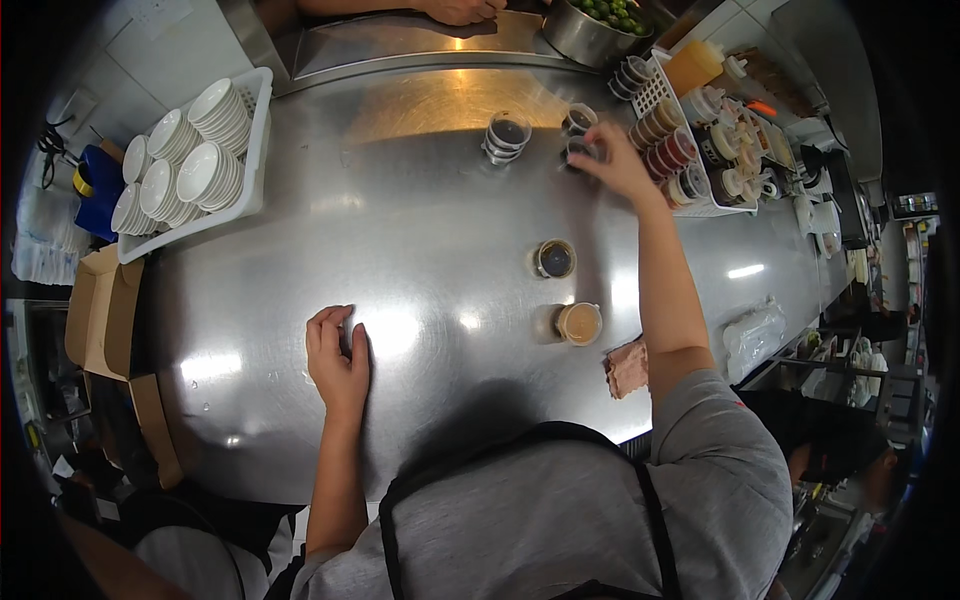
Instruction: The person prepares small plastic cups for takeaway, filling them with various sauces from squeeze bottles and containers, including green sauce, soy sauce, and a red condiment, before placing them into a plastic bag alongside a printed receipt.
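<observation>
My right hand (619,165) reaches to the far right of the steel table. Its thumb and fingers are around a small see-through plastic cup of dark sauce (577,150). Just behind that stands another dark sauce cup (580,116), and to the left are stacked lidded cups of dark sauce (508,131). Nearer to me are a single dark sauce cup (556,259) and a tan sauce cup (581,324). My left hand (337,356) rests on the steel tabletop (442,247), fingers loosely curled and apart, holding nothing.
A white tray (259,150) bears stacked white dishes at left, above an open cardboard box (105,315). At right, a white basket (709,176) holds sauce cups and bottles. A folded cloth (627,369) lies by my right arm. Across the counter are another person's hand (461,9) and a pot (585,37).
</observation>
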{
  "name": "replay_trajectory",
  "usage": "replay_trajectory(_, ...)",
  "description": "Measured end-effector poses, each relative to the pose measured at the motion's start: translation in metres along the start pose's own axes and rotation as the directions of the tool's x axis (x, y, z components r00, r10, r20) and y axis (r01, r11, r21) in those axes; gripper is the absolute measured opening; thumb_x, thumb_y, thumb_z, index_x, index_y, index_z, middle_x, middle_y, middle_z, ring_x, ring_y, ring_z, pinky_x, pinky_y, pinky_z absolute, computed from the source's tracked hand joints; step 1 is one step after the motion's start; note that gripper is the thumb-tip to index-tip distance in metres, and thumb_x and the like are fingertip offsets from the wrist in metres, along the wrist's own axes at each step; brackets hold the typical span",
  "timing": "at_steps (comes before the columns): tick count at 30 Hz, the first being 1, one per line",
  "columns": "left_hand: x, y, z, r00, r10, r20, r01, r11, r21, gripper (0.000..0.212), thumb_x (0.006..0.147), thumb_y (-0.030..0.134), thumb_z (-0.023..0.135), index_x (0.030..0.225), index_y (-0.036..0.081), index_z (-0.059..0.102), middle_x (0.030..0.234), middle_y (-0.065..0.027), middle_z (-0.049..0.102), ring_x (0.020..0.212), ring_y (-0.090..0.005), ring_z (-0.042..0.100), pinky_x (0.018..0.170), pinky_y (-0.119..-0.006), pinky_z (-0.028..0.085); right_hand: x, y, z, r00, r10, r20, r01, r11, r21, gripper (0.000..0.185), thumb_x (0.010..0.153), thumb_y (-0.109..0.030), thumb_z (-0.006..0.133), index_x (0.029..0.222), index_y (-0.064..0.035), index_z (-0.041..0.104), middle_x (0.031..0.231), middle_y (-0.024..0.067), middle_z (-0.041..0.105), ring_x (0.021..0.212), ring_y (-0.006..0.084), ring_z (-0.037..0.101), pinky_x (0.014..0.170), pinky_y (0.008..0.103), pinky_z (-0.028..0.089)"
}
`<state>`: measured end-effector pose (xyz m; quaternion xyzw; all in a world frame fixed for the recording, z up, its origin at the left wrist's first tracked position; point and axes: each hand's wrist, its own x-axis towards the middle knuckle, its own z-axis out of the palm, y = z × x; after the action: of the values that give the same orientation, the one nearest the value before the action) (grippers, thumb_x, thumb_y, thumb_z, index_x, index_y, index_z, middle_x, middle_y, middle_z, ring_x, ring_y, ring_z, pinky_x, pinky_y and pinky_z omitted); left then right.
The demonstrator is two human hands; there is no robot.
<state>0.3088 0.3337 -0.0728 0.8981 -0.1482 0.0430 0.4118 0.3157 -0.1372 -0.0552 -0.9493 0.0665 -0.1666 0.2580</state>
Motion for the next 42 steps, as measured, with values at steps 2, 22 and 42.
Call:
replay_trajectory(2,-0.001,0.000,0.000,1.000,0.008,-0.003,-0.008,1.000,0.012,0.021,0.079,0.005,0.062,0.100,0.005,0.061,0.106,-0.0086,0.056,0.085,-0.0200,0.054,0.070,-0.029,0.046,-0.010,-0.022,0.008,0.998,0.052,0.020,-0.051,0.998,-0.021,0.037,0.070,-0.025,0.077,0.090,-0.0063,0.052,0.095,0.0115,0.052,0.095,0.0289,0.054,0.080,0.0365,0.045)
replay_trajectory(22,-0.001,0.002,-0.002,1.000,0.016,0.001,-0.016,1.000,0.007,0.021,0.077,0.006,0.062,0.098,0.005,0.062,0.104,-0.0105,0.056,0.085,-0.0231,0.055,0.071,-0.032,0.046,0.110,-0.079,0.032,0.998,-0.060,0.028,0.063,0.989,-0.134,0.037,0.074,-0.020,0.073,0.093,-0.0069,0.043,0.099,0.0116,0.050,0.093,0.0312,0.053,0.075,0.0379,0.045)
replay_trajectory(42,-0.002,0.001,-0.001,0.998,-0.047,0.035,0.046,0.999,0.025,0.021,0.079,0.006,0.061,0.099,0.005,0.061,0.105,-0.0095,0.056,0.090,-0.0229,0.054,0.074,-0.031,0.046,0.113,0.049,-0.077,0.946,0.000,0.323,0.177,0.837,-0.518,0.030,0.068,-0.025,0.076,0.074,-0.0069,0.052,0.090,0.0098,0.050,0.093,0.0303,0.052,0.076,0.0402,0.044)
